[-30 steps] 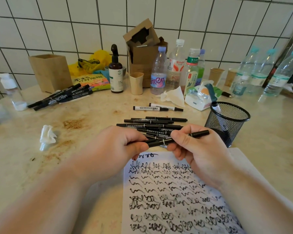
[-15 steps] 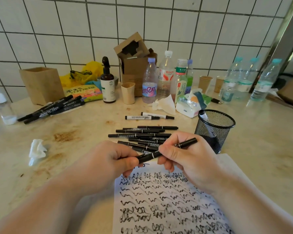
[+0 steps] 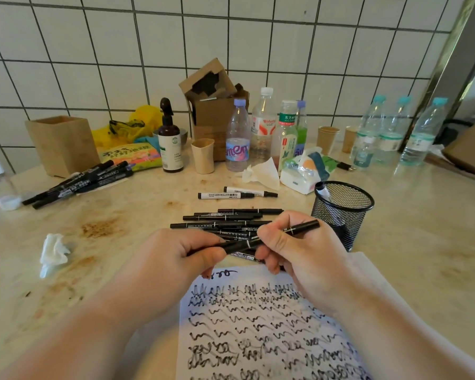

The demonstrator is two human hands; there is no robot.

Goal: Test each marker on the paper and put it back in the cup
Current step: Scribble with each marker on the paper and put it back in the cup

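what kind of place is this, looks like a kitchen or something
Probably a kitchen or pantry counter used as a makeshift desk: a white tiled wall, a stained stone countertop, and water bottles standing at the back.

A brown glass spray bottle (image 3: 171, 144), an open cardboard box (image 3: 213, 111), clear plastic water bottles (image 3: 395, 133) and a crumpled white tissue (image 3: 53, 252) sit on the beige marble counter (image 3: 422, 229).

The marker (image 3: 269, 237) is hidden at its left end inside the left hand (image 3: 176, 259); the paper (image 3: 258, 325) is cut off below.
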